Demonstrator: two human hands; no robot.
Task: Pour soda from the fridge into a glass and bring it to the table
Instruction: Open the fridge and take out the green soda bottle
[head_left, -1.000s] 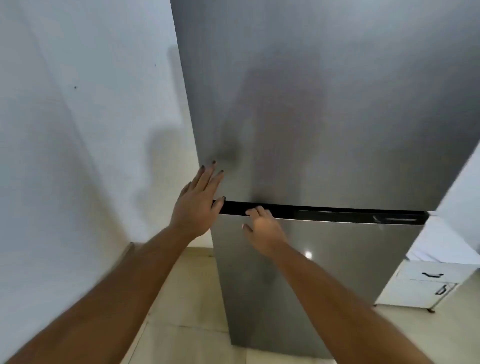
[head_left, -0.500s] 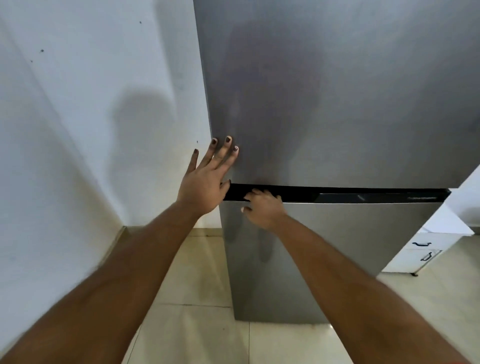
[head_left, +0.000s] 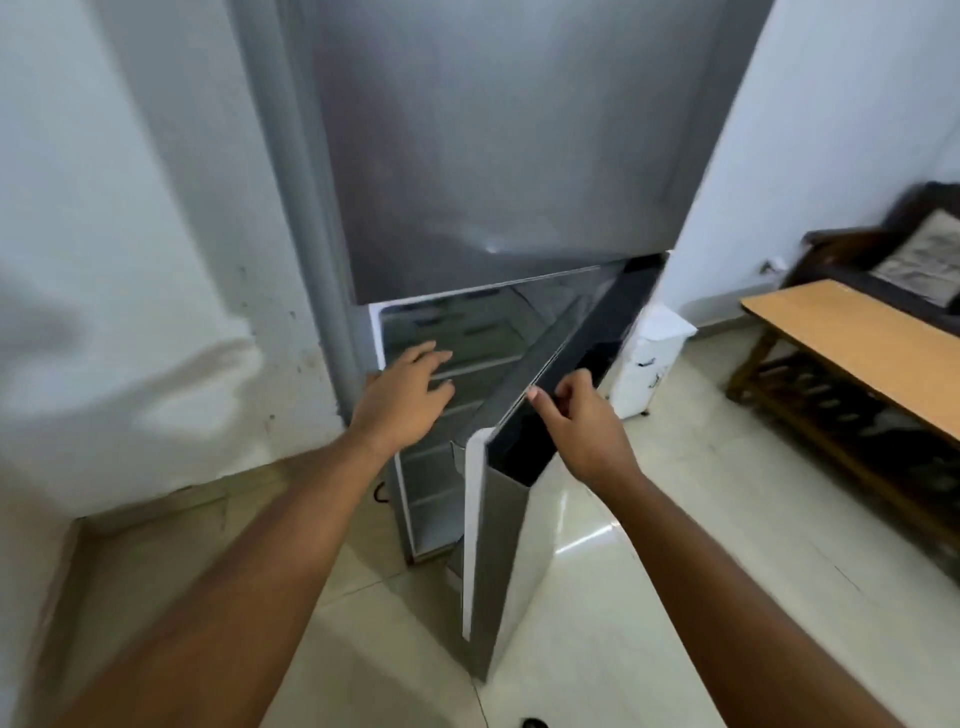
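Note:
A tall steel fridge (head_left: 498, 130) stands straight ahead. Its upper door is closed. Its lower door (head_left: 498, 545) is swung partly open toward me and to the right. My right hand (head_left: 582, 421) grips the dark top edge of that lower door. My left hand (head_left: 405, 400) is spread with fingers apart in front of the opening, holding nothing. Inside, pale shelves (head_left: 457, 364) show, blurred; no soda or glass can be made out.
A white wall (head_left: 130, 260) runs close on the left. A small white cabinet (head_left: 649, 358) stands right of the fridge. A wooden table (head_left: 852, 343) with a lower rack sits at the right, a dark sofa (head_left: 924, 244) behind it. The floor is glossy tile.
The lower fridge door has swung from closed to partly open, pulled by my right hand. My left hand left the upper door and dropped before the opening. The view has tilted right.

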